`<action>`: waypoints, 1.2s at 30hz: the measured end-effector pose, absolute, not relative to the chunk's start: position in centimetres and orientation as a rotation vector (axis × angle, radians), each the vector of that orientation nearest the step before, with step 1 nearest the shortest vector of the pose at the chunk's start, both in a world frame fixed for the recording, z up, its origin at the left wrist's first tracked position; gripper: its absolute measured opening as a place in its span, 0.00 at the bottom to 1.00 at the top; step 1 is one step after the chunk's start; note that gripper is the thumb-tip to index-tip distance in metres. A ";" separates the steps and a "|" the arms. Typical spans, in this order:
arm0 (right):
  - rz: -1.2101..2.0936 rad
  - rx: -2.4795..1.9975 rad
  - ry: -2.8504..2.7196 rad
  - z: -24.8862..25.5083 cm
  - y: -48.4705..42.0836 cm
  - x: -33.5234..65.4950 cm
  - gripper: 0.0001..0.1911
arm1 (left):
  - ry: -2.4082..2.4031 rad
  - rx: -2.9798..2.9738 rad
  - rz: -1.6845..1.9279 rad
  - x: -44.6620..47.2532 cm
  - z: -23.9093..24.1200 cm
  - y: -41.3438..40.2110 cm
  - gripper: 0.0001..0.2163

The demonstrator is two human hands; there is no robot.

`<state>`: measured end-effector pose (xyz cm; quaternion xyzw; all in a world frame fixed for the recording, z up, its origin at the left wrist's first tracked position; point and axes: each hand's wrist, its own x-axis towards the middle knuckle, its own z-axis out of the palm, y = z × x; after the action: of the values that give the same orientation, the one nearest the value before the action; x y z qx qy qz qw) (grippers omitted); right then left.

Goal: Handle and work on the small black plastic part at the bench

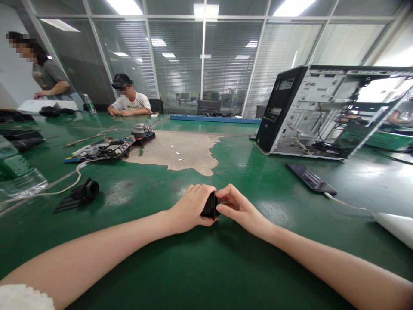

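Head view: left hand grasping small black part; right hand pinching its right side, thumb and fingertips touching. Part at near middle of green counter, resting or raised unclear. Black bracket left; phone, open computer case right.

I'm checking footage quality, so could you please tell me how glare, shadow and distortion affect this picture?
Head view: the ceiling light is blown out to white; pale glare patches lie on the green table. Head view: the black part between the left hand and right hand is too dark for fine detail; the bottle looks stretched at the left edge.
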<state>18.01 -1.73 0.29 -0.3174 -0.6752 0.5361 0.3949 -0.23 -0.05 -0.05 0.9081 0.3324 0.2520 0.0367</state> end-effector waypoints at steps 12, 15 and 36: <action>1.363 -0.754 -1.739 -0.1 -1.7 18.3 0.15 | 1.033 2.776 0.766 -0.2 -0.1 0.0 0.24; 1.369 -0.757 -1.696 0.2 -1.6 18.1 0.13 | 1.031 2.780 0.770 -0.2 -0.1 0.0 0.25; 1.378 -0.847 -1.709 0.4 -1.6 18.1 0.15 | 1.022 2.787 0.776 -0.2 -0.1 0.0 0.25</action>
<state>18.08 -1.60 0.35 -0.3325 -0.6706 0.5405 0.3841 -0.24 0.05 -0.11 0.9078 0.3328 0.2526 0.0367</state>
